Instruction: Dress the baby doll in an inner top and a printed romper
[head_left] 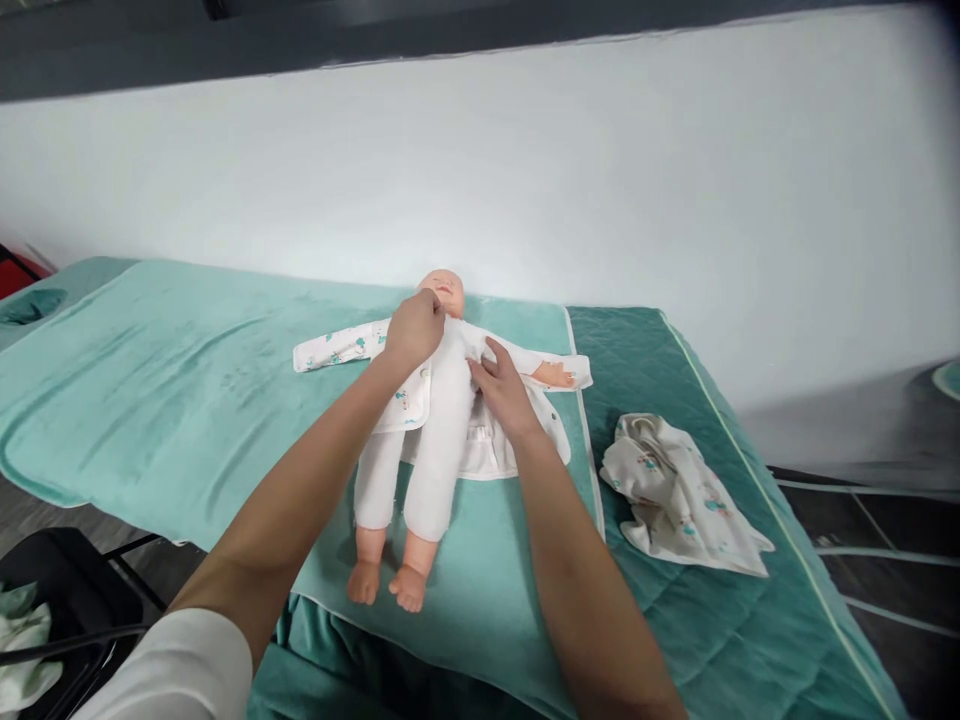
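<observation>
A baby doll [442, 400] with a white cloth body lies on its back, its bare feet towards me. A white printed baby shirt [409, 405] is spread open around it, one front panel over its belly and the other side flat beneath. My left hand [416, 327] is closed at the doll's neck, pinching the shirt near the collar; its fingertips are partly hidden. At the doll's other side, my right hand [506, 388] has thumb and forefinger closed on the shirt's edge by the armpit. One doll hand shows at the outstretched sleeve on the right.
A crumpled white printed cloth [682, 495] lies right of the doll on the dark green quilted cover [795, 630]. A light green mat [187, 370] lies under the doll. Behind rises a white wall [480, 180]. A black chair [67, 590] stands at lower left.
</observation>
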